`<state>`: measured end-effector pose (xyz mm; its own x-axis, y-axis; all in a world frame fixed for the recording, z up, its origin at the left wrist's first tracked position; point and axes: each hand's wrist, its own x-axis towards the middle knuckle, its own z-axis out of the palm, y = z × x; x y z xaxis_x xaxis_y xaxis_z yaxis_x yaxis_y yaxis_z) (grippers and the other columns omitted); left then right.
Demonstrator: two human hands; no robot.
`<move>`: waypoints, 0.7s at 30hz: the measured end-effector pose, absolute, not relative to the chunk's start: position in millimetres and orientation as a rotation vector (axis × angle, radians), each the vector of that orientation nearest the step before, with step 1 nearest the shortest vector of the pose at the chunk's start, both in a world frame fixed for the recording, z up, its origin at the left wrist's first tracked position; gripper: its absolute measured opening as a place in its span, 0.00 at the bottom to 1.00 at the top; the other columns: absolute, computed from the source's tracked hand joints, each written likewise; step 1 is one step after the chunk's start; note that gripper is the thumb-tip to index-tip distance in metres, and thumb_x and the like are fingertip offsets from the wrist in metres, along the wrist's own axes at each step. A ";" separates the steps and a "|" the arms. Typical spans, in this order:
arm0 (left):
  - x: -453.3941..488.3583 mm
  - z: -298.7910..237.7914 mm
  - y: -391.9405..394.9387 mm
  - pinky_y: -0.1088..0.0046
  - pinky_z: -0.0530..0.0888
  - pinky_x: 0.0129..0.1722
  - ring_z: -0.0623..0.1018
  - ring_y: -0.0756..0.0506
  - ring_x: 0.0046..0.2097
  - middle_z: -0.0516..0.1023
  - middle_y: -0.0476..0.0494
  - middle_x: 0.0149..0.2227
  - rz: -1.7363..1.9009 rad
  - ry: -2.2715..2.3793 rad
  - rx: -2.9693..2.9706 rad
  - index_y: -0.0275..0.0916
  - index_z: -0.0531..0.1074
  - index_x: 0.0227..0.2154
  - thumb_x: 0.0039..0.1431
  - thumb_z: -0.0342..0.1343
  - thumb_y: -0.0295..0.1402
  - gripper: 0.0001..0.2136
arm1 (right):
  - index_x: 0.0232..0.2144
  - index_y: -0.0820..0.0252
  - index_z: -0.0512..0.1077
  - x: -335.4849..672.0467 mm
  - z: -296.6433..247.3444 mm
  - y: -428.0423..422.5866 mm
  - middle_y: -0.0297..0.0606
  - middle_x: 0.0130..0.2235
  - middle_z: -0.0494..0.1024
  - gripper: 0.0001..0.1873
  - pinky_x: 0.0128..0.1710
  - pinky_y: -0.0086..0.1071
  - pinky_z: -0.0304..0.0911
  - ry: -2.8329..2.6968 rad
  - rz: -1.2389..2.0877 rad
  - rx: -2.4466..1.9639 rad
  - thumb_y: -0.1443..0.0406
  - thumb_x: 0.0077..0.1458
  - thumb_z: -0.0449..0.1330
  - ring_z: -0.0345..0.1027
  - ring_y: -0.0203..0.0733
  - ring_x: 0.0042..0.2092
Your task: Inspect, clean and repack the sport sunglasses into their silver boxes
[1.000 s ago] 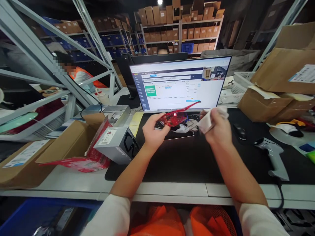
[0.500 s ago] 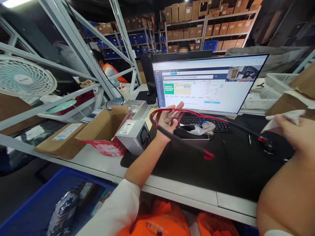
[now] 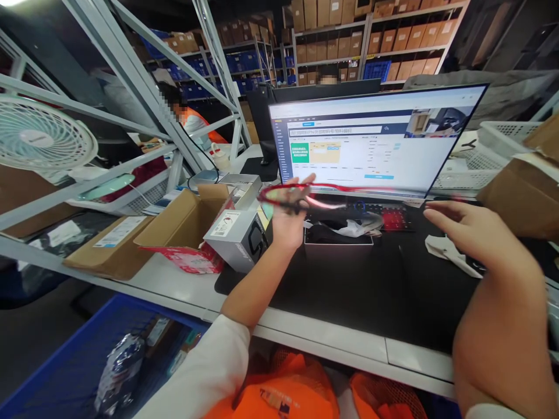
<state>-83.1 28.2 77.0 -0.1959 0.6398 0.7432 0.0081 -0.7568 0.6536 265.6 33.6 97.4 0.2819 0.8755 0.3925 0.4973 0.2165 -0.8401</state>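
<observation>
My left hand (image 3: 289,218) is closed on a pair of red-framed glasses (image 3: 334,187), held up in front of the monitor. Motion blurs the frame and hides its arms. Toward the right, my right hand (image 3: 480,230) hovers over the desk, thumb and fingers apart, with nothing between them. Just below it a crumpled white cloth or paper (image 3: 452,254) lies on the black mat (image 3: 349,297). Between my hands sits a small open box (image 3: 338,251) with black material and a whitish wrapping (image 3: 356,227) on top.
Behind stand a keyboard (image 3: 395,219) and a lit monitor (image 3: 340,148). A grey box (image 3: 238,241) and an open cardboard carton (image 3: 177,227) are on the left, beside a metal frame and a fan (image 3: 41,137). White baskets (image 3: 463,179) and cardboard (image 3: 515,198) occupy the right.
My right hand has let go of the white cloth or paper, which now lies on the mat, and has moved left. The glasses have tilted flatter in my left hand.
</observation>
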 end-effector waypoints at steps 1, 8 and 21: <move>-87.3 81.7 30.8 0.53 0.72 0.64 0.74 0.40 0.64 0.77 0.41 0.58 2.089 0.758 1.572 0.53 0.64 0.60 0.61 0.55 0.60 0.29 | 0.31 0.54 0.85 246.8 97.3 27.5 0.43 0.28 0.81 0.11 0.40 0.46 0.59 -1.451 0.415 -1.404 0.62 0.41 0.77 0.71 0.47 0.30; -113.6 100.2 40.7 0.60 0.69 0.65 0.74 0.41 0.64 0.77 0.38 0.57 2.292 0.808 1.302 0.48 0.63 0.60 0.56 0.59 0.62 0.35 | 0.41 0.58 0.80 86.0 67.5 27.9 0.44 0.44 0.82 0.11 0.52 0.42 0.66 -2.173 0.311 -0.940 0.61 0.64 0.59 0.74 0.50 0.48; -110.3 105.0 28.2 0.58 0.73 0.62 0.75 0.41 0.64 0.77 0.40 0.59 2.047 0.725 1.289 0.49 0.64 0.61 0.61 0.53 0.62 0.32 | 0.33 0.57 0.74 98.6 79.5 61.5 0.30 0.25 0.72 0.14 0.35 0.33 0.64 -1.289 0.472 -0.872 0.53 0.62 0.61 0.67 0.38 0.28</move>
<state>-110.3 28.2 105.0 -0.3429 0.7346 0.5854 -0.2022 -0.6664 0.7177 98.6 61.5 79.5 0.2481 0.7383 0.6272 0.1591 0.6075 -0.7782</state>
